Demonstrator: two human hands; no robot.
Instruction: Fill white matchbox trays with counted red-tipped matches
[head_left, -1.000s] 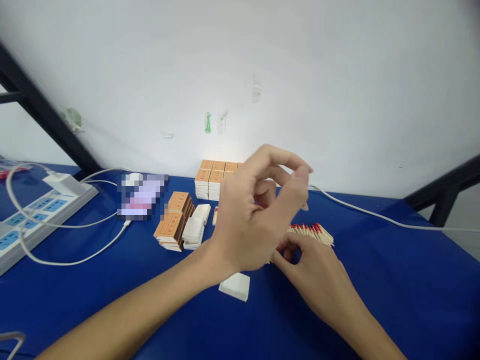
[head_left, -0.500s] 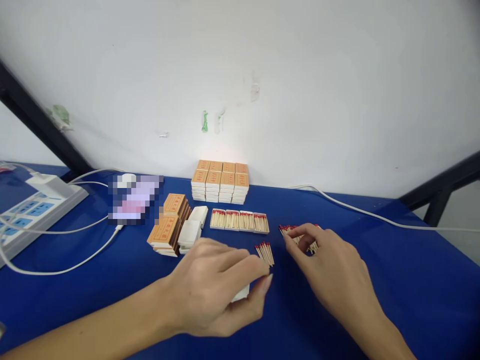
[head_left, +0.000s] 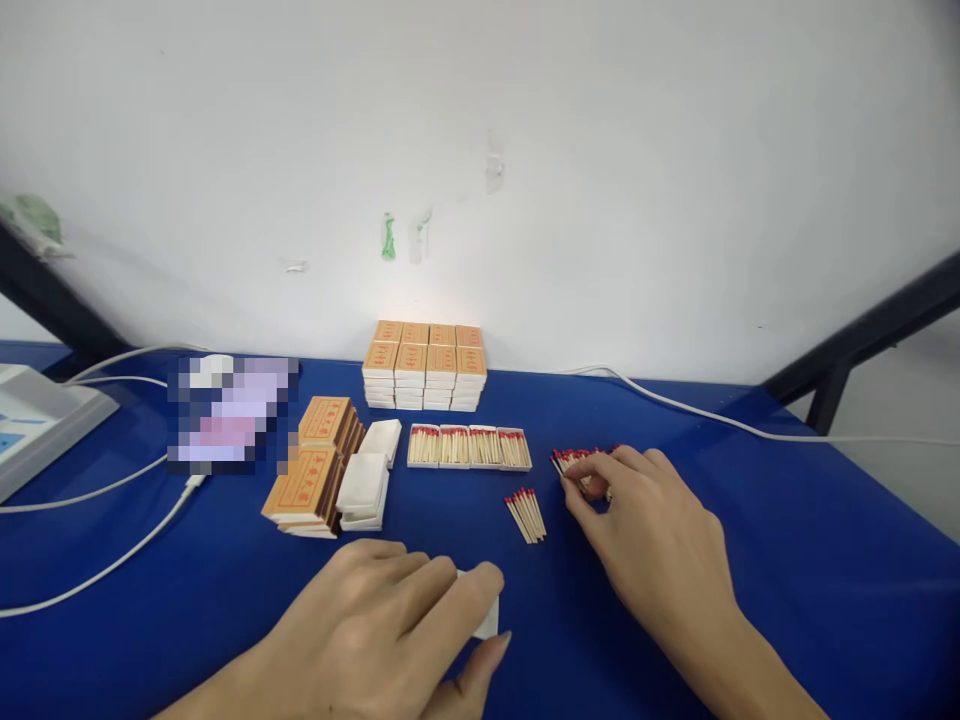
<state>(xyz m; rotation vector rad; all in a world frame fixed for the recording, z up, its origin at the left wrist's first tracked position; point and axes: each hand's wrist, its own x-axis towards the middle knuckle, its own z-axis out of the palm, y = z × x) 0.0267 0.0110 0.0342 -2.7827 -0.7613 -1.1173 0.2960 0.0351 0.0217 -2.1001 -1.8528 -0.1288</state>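
A white tray (head_left: 487, 620) lies at the front of the blue table (head_left: 810, 520), gripped between the thumb and curled fingers of the left hand (head_left: 382, 620). A small bundle (head_left: 527, 515) of matches lies just beyond it. To its right, the right hand (head_left: 652, 540) pinches the match pile (head_left: 574, 458). Four filled trays (head_left: 469, 446) sit in a row behind, with boxes (head_left: 424, 362) stacked by the wall.

Left hand (head_left: 390, 612) and right hand (head_left: 654, 535) palm-down

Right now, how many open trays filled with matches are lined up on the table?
4: leftmost tray, second, third, rightmost, touching in a row before the stacked matchboxes. None seems hidden.
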